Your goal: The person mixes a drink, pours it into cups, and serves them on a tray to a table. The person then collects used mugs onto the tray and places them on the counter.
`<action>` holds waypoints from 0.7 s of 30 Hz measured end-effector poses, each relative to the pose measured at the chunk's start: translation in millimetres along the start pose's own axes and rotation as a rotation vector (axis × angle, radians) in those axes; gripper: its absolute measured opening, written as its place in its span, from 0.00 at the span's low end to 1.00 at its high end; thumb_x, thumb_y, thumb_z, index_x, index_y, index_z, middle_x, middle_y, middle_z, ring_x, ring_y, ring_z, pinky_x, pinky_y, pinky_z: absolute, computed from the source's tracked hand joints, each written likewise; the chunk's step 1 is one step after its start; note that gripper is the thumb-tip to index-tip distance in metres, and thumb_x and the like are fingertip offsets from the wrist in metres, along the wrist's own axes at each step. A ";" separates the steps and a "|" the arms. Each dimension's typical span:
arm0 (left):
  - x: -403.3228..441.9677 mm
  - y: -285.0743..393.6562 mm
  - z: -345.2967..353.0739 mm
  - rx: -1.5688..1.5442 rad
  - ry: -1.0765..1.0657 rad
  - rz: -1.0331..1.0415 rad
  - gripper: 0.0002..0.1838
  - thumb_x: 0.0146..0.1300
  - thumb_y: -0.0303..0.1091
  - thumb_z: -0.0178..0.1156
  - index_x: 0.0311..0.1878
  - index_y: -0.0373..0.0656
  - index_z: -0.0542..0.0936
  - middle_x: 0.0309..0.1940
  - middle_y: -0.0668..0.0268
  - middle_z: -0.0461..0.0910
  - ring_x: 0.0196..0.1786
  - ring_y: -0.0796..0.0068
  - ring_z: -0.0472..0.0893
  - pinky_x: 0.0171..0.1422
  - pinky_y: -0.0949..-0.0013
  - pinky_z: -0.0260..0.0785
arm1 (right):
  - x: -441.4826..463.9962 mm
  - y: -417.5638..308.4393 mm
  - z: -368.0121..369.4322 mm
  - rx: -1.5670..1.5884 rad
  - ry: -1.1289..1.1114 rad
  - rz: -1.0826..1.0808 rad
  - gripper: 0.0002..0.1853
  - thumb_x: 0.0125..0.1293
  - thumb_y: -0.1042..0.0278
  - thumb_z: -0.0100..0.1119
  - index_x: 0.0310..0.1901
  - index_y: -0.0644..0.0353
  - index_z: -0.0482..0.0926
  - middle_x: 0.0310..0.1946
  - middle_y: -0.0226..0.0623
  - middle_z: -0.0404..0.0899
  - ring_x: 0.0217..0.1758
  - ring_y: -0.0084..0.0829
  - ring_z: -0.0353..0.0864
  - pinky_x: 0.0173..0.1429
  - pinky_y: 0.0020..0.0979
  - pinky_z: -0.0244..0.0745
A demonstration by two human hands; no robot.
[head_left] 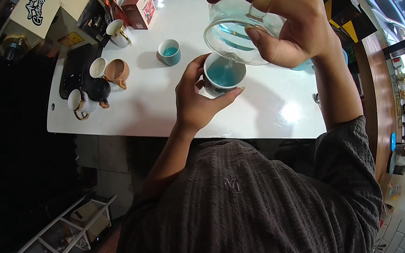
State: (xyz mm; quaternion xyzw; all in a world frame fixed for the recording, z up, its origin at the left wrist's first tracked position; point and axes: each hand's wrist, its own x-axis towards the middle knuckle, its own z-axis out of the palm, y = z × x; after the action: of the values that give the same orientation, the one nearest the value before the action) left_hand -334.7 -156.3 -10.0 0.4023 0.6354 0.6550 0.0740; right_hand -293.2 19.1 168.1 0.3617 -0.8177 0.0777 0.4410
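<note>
**Tilted glass jug (pixel 232 30) pours into cup (pixel 241 78)**

The right hand (pixel 295 17) clasps the jug; the left hand (pixel 195 102) curls round the cup, over a glossy white table (pixel 153 102). Mugs (pixel 117 71) stand leftward; a wooden counter (pixel 371 66) edges the right.

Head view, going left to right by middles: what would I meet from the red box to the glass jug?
Red box, standing cup, left hand, held cup, glass jug.
</note>
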 end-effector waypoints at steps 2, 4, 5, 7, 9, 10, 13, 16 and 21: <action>-0.3 -0.5 1.4 0.034 0.004 0.022 0.39 0.42 0.36 0.80 0.58 0.38 0.71 0.46 0.62 0.82 0.49 0.74 0.82 0.47 0.74 0.73 | -0.3 -1.0 -1.2 -0.008 -0.015 0.038 0.28 0.48 0.55 0.56 0.43 0.74 0.83 0.30 0.47 0.84 0.35 0.43 0.85 0.43 0.38 0.77; -2.3 -3.7 4.7 -0.051 0.007 -0.054 0.40 0.42 0.36 0.80 0.58 0.38 0.71 0.46 0.62 0.82 0.49 0.74 0.82 0.46 0.74 0.73 | -4.5 5.4 -0.4 0.008 0.001 -0.015 0.28 0.47 0.56 0.55 0.43 0.73 0.83 0.30 0.46 0.85 0.35 0.42 0.84 0.43 0.38 0.77; -2.7 -4.0 5.3 -0.052 0.006 -0.054 0.40 0.42 0.36 0.80 0.58 0.38 0.71 0.46 0.62 0.82 0.49 0.74 0.82 0.46 0.74 0.73 | -5.8 7.3 -0.3 0.013 0.007 -0.032 0.28 0.47 0.56 0.55 0.43 0.73 0.83 0.30 0.46 0.85 0.35 0.42 0.84 0.43 0.38 0.77; -4.2 -4.1 6.4 -0.030 -0.018 -0.058 0.40 0.42 0.35 0.80 0.59 0.37 0.70 0.47 0.61 0.81 0.50 0.73 0.82 0.48 0.73 0.74 | -6.8 7.0 -0.6 0.017 0.012 -0.039 0.28 0.47 0.57 0.55 0.43 0.73 0.83 0.31 0.45 0.85 0.35 0.42 0.84 0.43 0.38 0.77; -5.6 -3.3 7.8 -0.053 -0.033 -0.063 0.40 0.42 0.35 0.80 0.59 0.36 0.70 0.48 0.60 0.81 0.50 0.73 0.82 0.49 0.72 0.74 | -7.2 5.9 -1.4 0.015 0.015 -0.045 0.28 0.46 0.57 0.55 0.43 0.73 0.83 0.30 0.44 0.85 0.35 0.42 0.84 0.43 0.38 0.77; -6.3 -2.8 8.4 -0.075 -0.047 -0.066 0.41 0.42 0.34 0.80 0.59 0.36 0.69 0.48 0.59 0.81 0.51 0.72 0.81 0.50 0.71 0.75 | -7.3 5.7 -1.8 0.014 0.016 -0.048 0.28 0.46 0.57 0.55 0.43 0.73 0.83 0.30 0.43 0.85 0.35 0.42 0.84 0.43 0.37 0.77; -8.0 -1.1 10.0 -0.114 -0.063 -0.112 0.41 0.43 0.34 0.80 0.59 0.35 0.69 0.49 0.58 0.80 0.51 0.72 0.81 0.52 0.70 0.75 | -6.5 3.5 -4.4 -0.001 0.001 -0.050 0.27 0.46 0.57 0.55 0.43 0.73 0.83 0.30 0.43 0.85 0.35 0.41 0.84 0.43 0.37 0.77; -9.6 -0.6 12.0 -0.102 -0.052 -0.082 0.41 0.42 0.33 0.80 0.60 0.34 0.69 0.49 0.58 0.80 0.51 0.72 0.81 0.52 0.70 0.76 | -0.6 -4.7 -10.4 -0.016 -0.045 0.002 0.27 0.46 0.57 0.55 0.43 0.73 0.83 0.30 0.43 0.85 0.35 0.41 0.84 0.42 0.37 0.77; -12.2 -1.2 14.3 -0.128 -0.052 -0.078 0.42 0.42 0.33 0.80 0.60 0.34 0.68 0.48 0.58 0.80 0.51 0.72 0.81 0.52 0.70 0.76 | -8.3 2.8 -4.6 0.010 0.018 -0.061 0.28 0.46 0.57 0.55 0.43 0.73 0.83 0.30 0.43 0.85 0.34 0.41 0.84 0.42 0.37 0.77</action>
State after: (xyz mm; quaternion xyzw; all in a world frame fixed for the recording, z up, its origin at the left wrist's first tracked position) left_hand -318.1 -152.5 -18.2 0.3886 0.6051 0.6802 0.1417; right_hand -289.2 27.6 164.9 0.3880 -0.8019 0.0717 0.4486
